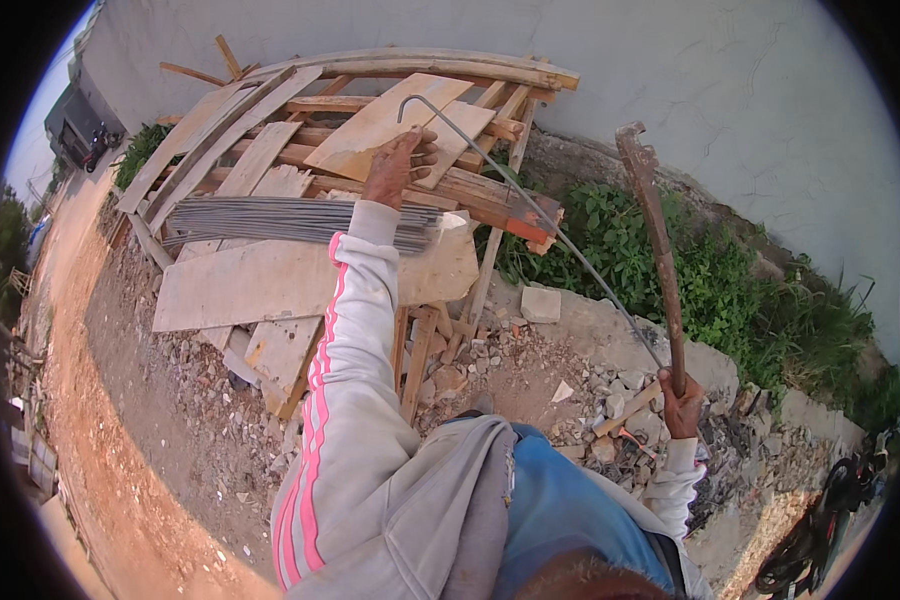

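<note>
My right hand (682, 404) is wrapped round the lower end of a rusty metal bar (658, 235), which stands nearly upright and has a notched head. A thin grey steel rod (560, 233) slants from that same hand up to the left, ending in a bent hook. Just below the hook is my left hand (400, 166), its fingers loosely curled and apart; it seems to hold nothing. Whether it touches the hook tip I cannot tell. Under my left forearm a bundle of straight steel rods (260, 218) lies across a wide board (240, 288).
Wooden planks and beams (410, 62) are piled against a grey wall (690, 70). Green weeds (620, 235) grow along its foot. Rubble (490, 370) and a pale block (541, 304) cover the ground before me. A motorbike (820, 520) stands at the lower right; a dirt road (100, 400) runs at left.
</note>
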`<action>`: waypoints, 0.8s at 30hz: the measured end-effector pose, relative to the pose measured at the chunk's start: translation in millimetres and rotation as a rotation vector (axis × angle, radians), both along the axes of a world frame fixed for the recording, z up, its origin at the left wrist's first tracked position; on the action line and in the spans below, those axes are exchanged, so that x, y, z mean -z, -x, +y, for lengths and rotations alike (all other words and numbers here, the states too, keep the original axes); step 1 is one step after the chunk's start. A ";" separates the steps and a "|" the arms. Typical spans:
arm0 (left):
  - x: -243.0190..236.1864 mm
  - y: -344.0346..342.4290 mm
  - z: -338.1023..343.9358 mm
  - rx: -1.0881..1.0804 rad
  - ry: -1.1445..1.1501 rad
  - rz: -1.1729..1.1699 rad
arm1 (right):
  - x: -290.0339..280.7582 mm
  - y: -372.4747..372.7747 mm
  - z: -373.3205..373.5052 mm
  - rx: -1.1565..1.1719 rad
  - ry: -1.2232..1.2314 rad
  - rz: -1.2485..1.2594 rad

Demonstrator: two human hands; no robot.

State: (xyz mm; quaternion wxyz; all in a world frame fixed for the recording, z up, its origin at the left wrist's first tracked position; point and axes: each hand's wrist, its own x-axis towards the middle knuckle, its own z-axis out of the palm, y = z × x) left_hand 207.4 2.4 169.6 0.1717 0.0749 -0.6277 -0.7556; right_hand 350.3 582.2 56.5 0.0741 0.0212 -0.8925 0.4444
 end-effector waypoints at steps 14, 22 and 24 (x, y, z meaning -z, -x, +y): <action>62.8 47.0 -50.8 -0.168 0.085 -0.083 | -12.5 155.6 18.7 -0.120 -0.343 -0.133; 107.6 90.5 -33.7 -0.143 0.655 -0.120 | 1.9 210.9 23.1 -0.205 -0.246 -0.272; 116.5 93.1 -12.5 -0.154 0.898 -0.137 | 10.0 222.2 26.1 -0.238 -0.206 -0.264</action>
